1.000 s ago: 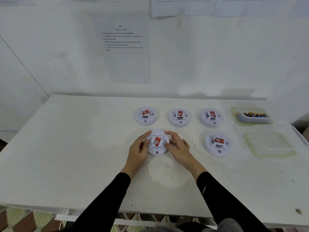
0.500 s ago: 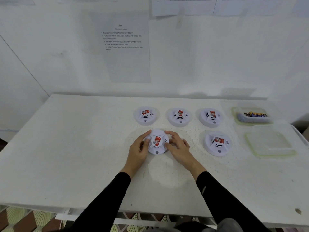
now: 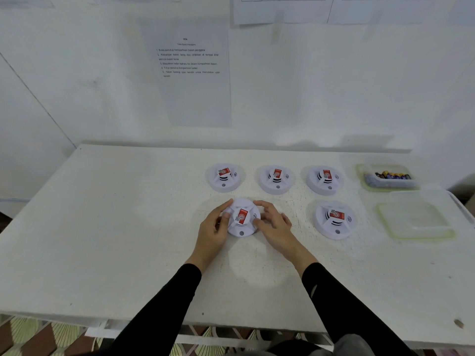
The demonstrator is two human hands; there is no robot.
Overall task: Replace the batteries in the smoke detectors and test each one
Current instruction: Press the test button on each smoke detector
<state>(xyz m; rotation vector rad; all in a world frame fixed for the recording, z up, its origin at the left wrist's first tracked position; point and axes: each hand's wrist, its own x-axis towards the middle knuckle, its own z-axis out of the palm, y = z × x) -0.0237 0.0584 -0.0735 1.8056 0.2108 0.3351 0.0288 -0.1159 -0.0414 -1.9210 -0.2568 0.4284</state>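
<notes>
A round white smoke detector (image 3: 241, 219) with a red label lies on the white table (image 3: 115, 240), near the middle. My left hand (image 3: 214, 227) grips its left rim, thumb and forefinger curled round the edge. My right hand (image 3: 273, 223) grips the right rim the same way. Three more detectors stand in a row behind: left (image 3: 224, 177), middle (image 3: 276, 179), right (image 3: 324, 179). Another detector (image 3: 335, 219) lies to the right of the held one. A clear container of batteries (image 3: 388, 177) sits at the back right.
A clear plastic lid (image 3: 415, 220) lies at the right, in front of the battery container. Printed instruction sheets (image 3: 189, 73) hang on the white wall behind the table. The table's front edge runs just beyond my sleeves.
</notes>
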